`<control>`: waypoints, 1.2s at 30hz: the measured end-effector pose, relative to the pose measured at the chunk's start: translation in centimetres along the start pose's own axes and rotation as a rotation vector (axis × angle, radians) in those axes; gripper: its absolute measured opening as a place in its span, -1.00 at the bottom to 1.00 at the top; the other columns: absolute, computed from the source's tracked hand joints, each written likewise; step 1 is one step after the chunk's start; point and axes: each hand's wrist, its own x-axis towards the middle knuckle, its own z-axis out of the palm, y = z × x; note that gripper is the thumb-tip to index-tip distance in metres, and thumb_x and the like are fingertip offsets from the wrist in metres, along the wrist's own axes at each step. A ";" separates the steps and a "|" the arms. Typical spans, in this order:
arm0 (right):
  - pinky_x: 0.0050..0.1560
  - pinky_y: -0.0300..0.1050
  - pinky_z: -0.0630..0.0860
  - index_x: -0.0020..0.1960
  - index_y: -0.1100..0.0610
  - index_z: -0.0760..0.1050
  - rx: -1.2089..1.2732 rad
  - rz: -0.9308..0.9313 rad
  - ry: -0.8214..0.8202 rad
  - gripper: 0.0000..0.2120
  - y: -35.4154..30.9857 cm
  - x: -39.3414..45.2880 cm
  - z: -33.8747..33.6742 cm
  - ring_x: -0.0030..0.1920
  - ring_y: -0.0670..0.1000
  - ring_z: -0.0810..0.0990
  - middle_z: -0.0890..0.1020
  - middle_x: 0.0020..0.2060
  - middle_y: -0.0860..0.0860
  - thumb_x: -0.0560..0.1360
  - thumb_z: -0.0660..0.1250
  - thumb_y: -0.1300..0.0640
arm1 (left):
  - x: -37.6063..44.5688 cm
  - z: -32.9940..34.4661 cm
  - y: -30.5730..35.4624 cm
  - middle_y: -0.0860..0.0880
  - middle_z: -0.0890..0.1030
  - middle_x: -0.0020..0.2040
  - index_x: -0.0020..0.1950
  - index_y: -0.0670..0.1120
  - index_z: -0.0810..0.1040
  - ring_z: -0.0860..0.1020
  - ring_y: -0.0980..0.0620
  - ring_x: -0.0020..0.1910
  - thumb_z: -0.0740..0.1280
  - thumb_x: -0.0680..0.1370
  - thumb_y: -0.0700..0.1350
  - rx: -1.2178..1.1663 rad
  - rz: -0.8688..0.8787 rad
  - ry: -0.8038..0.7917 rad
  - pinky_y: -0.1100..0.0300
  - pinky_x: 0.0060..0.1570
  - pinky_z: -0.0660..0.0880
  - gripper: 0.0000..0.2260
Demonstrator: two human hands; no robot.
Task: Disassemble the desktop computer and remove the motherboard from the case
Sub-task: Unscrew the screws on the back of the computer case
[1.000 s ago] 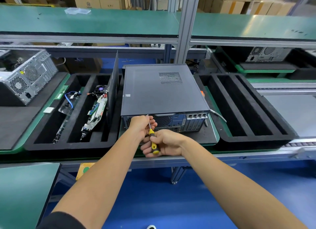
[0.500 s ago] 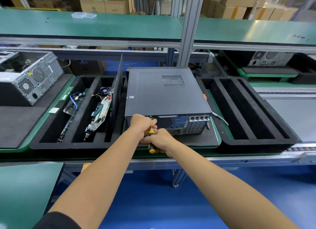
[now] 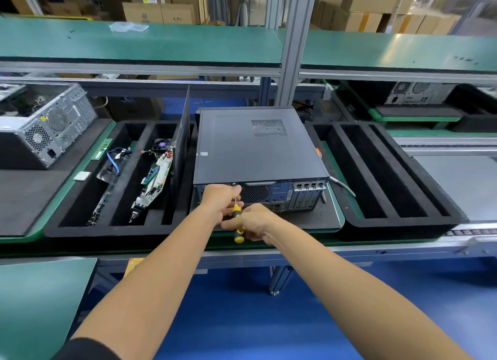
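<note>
Loosening a screw (image 3: 234,183) at the top edge of the rear panel looks like the step in hand, and the right hand (image 3: 255,220) is curling its fingers round the yellow-and-black handle of a small screwdriver (image 3: 237,220), whose thin shaft is running up and away from that grip to the screw head. The left hand (image 3: 219,198) is lying just beyond and to the left of the grip, fingers curled against the shaft and the back of the desktop computer case (image 3: 255,147); whether it is pinching the shaft or only steadying it I cannot tell. The case is lying flat on a dark mat (image 3: 317,220), its lid closed, rear panel facing the grip, so the motherboard inside is hidden and the task is probably only beginning. To do this well, the wrist should be keeping the shaft in line with the screw, since a tilted tip is likely to slip out and chew the head. Pressing inward while turning slowly should be helping the tip seat. The guiding hand is best staying close to the tip without blocking the view. Left of the grip a black foam tray (image 3: 80,225) is holding a loose circuit board (image 3: 156,179) and a side panel (image 3: 180,155) standing upright; a freed screw probably wants a safe spot before the lid slides.
</note>
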 end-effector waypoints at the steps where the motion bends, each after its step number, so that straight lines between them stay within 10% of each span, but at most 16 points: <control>1: -0.32 -0.18 0.44 -0.19 0.09 0.48 -0.007 -0.006 0.000 -0.78 0.0 0.0 0.1 -0.32 -0.04 0.47 0.55 -0.31 0.01 0.38 0.53 0.10 | 0.2 0.0 0.1 -0.13 0.62 -0.24 -0.08 -0.21 0.55 0.61 0.01 -0.33 0.36 0.55 -0.20 0.013 0.009 0.023 0.16 -0.38 0.57 -0.92; 10: 0.01 0.03 0.60 0.14 0.22 0.41 0.354 0.041 -0.340 -0.83 -0.1 -0.8 -1.1 -0.08 0.11 0.64 0.62 -0.07 0.19 0.64 0.07 0.32 | 0.6 1.0 -0.2 -0.17 0.60 -0.39 -0.14 -0.32 0.56 0.59 0.05 -0.55 0.26 0.54 -0.35 -0.104 -0.013 0.090 0.26 -0.54 0.53 -0.89; 18: -0.39 -0.22 0.49 -0.24 0.12 0.47 0.094 -0.019 -0.038 -0.79 0.3 0.1 -0.2 -0.45 -0.07 0.50 0.54 -0.38 0.00 0.40 0.52 0.20 | 0.6 0.3 0.1 -0.26 0.64 -0.25 0.06 -0.37 0.49 0.66 -0.06 -0.37 0.38 0.51 -0.31 -0.352 -0.056 0.038 0.23 -0.47 0.55 -0.82; 36: -0.19 -0.10 0.61 0.11 0.18 0.40 0.186 0.017 -0.362 -0.91 -0.4 -0.6 -1.1 -0.21 0.08 0.66 0.64 -0.18 0.15 0.63 0.18 0.21 | 0.5 1.1 0.3 -0.25 0.59 -0.31 -0.13 -0.36 0.50 0.61 -0.04 -0.46 0.24 0.60 -0.28 -0.364 -0.063 0.073 0.23 -0.53 0.54 -0.83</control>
